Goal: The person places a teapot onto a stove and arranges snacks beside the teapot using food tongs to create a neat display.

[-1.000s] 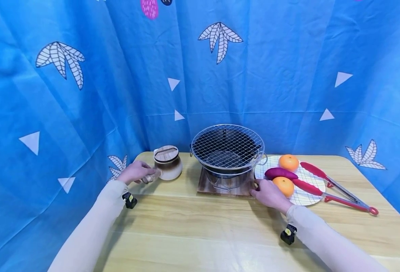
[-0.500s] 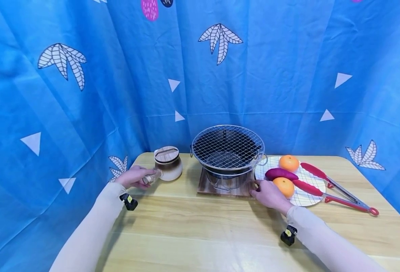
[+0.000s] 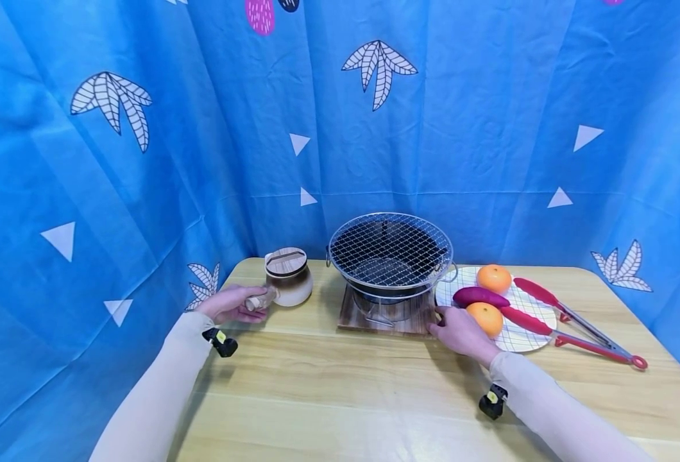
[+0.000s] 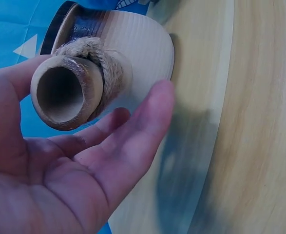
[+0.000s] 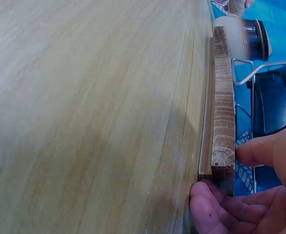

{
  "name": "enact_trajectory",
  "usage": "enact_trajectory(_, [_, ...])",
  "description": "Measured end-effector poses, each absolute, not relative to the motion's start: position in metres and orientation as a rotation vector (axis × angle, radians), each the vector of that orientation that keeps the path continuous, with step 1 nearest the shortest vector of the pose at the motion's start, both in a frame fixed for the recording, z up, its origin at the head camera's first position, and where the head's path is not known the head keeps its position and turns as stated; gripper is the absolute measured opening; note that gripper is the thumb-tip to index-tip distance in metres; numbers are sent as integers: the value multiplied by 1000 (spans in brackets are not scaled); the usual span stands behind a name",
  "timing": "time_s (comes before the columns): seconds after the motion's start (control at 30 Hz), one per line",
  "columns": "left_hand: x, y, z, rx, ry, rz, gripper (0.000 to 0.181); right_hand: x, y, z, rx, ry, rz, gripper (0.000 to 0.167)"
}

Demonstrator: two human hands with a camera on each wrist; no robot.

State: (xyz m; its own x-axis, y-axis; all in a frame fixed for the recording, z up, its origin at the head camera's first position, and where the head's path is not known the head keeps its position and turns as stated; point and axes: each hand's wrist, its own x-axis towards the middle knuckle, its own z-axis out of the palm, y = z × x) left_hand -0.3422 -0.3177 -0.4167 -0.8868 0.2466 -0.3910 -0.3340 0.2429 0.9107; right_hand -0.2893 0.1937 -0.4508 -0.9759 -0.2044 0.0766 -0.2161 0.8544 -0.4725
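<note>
Pinching the near right corner of the wooden board (image 3: 351, 313), the right hand (image 3: 461, 332) probably takes that spot because it lies clear of the round grill (image 3: 386, 253) above. The left hand (image 3: 238, 303) is loosely spread, thumb and fingers about the handle (image 4: 91, 87) of the lidded pot (image 3: 294, 290); whether they touch it, I cannot tell. The pot stands upright on the worktop (image 3: 317, 385), left of the grill, its handle facing that hand, likely for easy reach. Only the left wrist view shows the handle's hollow end; only the right wrist view shows fingers below the board's edge, opposite the thumb (image 5: 259, 148). The head view alone shows the plate (image 3: 525, 337) with oranges (image 3: 494, 278).
</note>
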Motion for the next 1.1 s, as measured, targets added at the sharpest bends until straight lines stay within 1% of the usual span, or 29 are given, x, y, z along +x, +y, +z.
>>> enact_trajectory(0.3, [-344, -322, -422, -77, 1885, 1816, 33, -289, 193, -451, 326, -3011, 776, 46])
enact_trajectory(0.7, [-345, -319, -424, -103, 1769, 1936, 21, -289, 193, -451, 323, -3010, 787, 47])
enact_trajectory(0.9, [-345, -320, -425, -126, 1748, 1973, 22, -290, 193, -451, 329, -3005, 774, 47])
enact_trajectory(1.1, [-346, -318, -426, -161, 1758, 2000, 26, -290, 193, -450, 320, -3015, 786, 44])
